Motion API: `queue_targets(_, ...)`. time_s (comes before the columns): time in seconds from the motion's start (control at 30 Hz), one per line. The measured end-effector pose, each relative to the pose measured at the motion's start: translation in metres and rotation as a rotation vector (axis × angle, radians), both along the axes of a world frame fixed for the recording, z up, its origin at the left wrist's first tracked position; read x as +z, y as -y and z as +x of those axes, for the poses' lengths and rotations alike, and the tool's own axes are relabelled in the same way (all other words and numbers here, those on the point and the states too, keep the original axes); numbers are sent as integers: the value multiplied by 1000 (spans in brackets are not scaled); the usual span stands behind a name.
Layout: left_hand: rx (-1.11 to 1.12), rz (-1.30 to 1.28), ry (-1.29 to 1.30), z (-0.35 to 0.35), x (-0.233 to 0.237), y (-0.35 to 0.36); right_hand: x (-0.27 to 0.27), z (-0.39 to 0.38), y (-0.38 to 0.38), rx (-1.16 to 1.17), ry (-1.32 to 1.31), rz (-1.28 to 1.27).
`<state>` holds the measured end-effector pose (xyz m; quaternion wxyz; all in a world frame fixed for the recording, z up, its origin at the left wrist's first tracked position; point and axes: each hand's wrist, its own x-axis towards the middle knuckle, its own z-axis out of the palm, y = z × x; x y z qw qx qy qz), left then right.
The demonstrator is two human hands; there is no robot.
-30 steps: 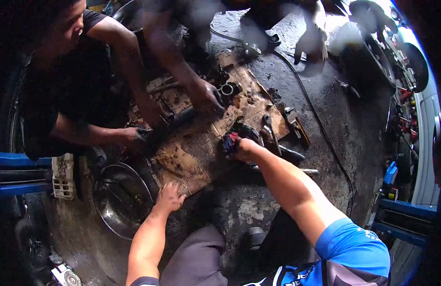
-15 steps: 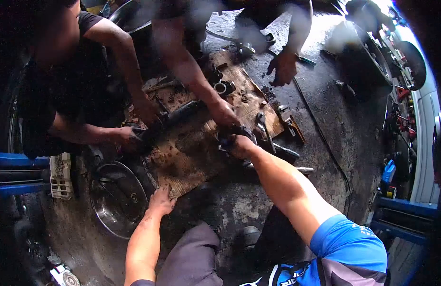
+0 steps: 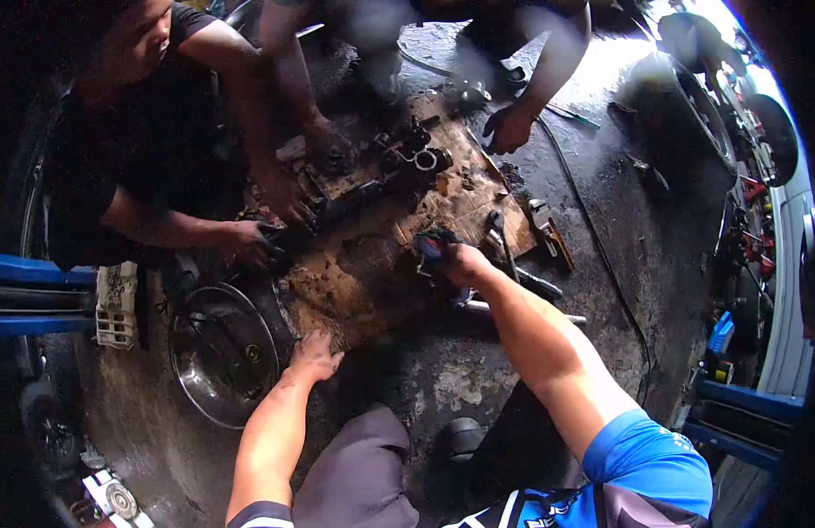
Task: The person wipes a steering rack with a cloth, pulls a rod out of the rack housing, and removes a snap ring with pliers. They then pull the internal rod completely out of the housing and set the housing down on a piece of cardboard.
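My right hand (image 3: 463, 263) is closed on a dark, greasy part (image 3: 432, 245) above the middle of the oily cardboard (image 3: 363, 308). At the cardboard's front edge, my left hand (image 3: 315, 356) rests with its fingers spread and holds nothing. Beyond them lies a long dark cylindrical assembly (image 3: 337, 204), with a metal ring (image 3: 426, 159) near its far end. A person on the left has both hands on or beside its near end. Just right of my right hand lie a wrench (image 3: 497, 231) and other tools.
A round metal pan (image 3: 223, 356) stands left of my left hand. An adjustable wrench (image 3: 553, 233) lies at the cardboard's right edge. A black cable (image 3: 592, 238) crosses the floor. Another person's hands (image 3: 510, 129) reach in at the top. A pale plastic crate (image 3: 116, 304) is at left.
The other person's hand that met my right hand has drawn back to the upper left. The dark part now shows in my right hand alone. The view has shifted slightly.
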<state>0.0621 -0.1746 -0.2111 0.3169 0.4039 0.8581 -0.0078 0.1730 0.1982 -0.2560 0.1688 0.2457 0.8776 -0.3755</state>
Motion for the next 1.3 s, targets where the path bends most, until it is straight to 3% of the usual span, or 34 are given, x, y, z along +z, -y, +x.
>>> queue_targets(0.03, 10, -1, -2, 2, 0, 1, 9, 0, 1, 24, 63, 15)
queue_targets(0.1, -40, 89, -169, 6, 0, 2, -19, 2, -4, 83, -58, 61)
queue_targets(0.2, -5, 26, -62, 1, -26, 10, -24, 1, -5, 292, -48, 113)
queue_targets(0.27, 19, 0, -52, 2, -19, 4, 19, -1, 5, 164, -59, 93)
queue_targets(0.4, -6, 37, -111, 3, -34, 13, 27, 0, 8, 196, -124, 20)
queue_targets(0.47, 2, 26, -102, 4, -31, 11, 49, -5, 14, -25, 55, -158)
queue_targets(0.7, 25, -12, -33, 1, -16, 2, -10, -3, 4, 17, 43, -34)
queue_targets(0.77, 21, 2, -59, 2, -22, 3, -31, -1, 0, -66, 4, -169)
queue_targets(0.87, 12, 19, -82, 1, -16, 0, -8, 1, 4, -85, -38, -305)
queue_targets(1.07, 30, 27, -45, -1, -14, -3, -22, 0, -1, 21, 1, -121)
queue_targets(1.17, 28, 38, -46, -2, -22, -3, -34, 2, -4, -33, -4, -195)
queue_targets(1.3, -22, 165, -93, -4, -62, 12, -2, 0, 0, 133, -62, -16)
